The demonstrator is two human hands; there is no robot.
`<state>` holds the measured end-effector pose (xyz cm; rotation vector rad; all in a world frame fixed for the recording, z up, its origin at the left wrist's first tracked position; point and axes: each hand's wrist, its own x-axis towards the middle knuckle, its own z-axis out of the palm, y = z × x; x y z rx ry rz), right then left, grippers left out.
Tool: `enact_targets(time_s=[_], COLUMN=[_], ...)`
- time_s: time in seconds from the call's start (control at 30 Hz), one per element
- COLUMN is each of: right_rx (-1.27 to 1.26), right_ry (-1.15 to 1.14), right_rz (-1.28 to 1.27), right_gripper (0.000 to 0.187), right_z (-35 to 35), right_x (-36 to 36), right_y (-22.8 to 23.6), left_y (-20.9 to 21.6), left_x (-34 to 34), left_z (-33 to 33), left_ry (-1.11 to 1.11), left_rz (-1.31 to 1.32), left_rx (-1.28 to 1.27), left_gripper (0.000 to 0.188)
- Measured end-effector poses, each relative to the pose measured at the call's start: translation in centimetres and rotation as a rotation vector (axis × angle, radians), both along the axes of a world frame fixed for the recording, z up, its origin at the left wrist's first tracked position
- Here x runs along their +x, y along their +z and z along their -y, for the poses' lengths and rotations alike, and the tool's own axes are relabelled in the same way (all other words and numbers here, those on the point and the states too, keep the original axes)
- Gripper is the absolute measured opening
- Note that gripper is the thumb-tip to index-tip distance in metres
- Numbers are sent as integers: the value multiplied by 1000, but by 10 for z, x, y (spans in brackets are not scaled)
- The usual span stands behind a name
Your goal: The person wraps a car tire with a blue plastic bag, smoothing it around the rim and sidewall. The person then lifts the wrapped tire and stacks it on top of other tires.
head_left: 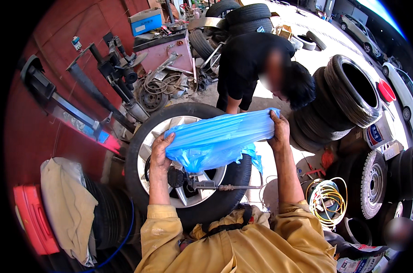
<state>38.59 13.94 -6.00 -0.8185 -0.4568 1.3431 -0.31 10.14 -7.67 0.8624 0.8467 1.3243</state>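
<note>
Two ends of a crinkly blue plastic bag (218,139) are pinched tight from where I'm standing, one in the left hand (161,149) and the other in the right hand (280,129), fingers closed on it and the thing stretched between them. It's held up over a big wheel (239,175) lying flat, with a tool on a hose (205,184) resting on the spokes. Someone in a black shirt (245,57) is bent over just past it, near stacked tyres (352,93) lol.
</note>
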Motion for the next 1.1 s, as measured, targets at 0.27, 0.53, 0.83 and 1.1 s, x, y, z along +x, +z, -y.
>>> enact_targets(time_s=[0.27, 0.53, 0.83, 1.1], right_rx=[222, 60, 232, -22], right_ry=[265, 206, -195, -117], right_rz=[-227, 85, 1059, 346], right_gripper=[61, 41, 14, 19], right_z=[1, 57, 69, 33], right_x=[-20, -89, -135, -51], right_y=[5, -56, -46, -19], left_y=[-5, -9, 19, -7], left_x=[10, 79, 148, 58], left_z=[1, 13, 83, 51], left_ry=[-11, -123, 108, 58], left_rz=[430, 610, -150, 349], left_rx=[2, 57, 38, -144], left_gripper=[40, 72, 54, 45])
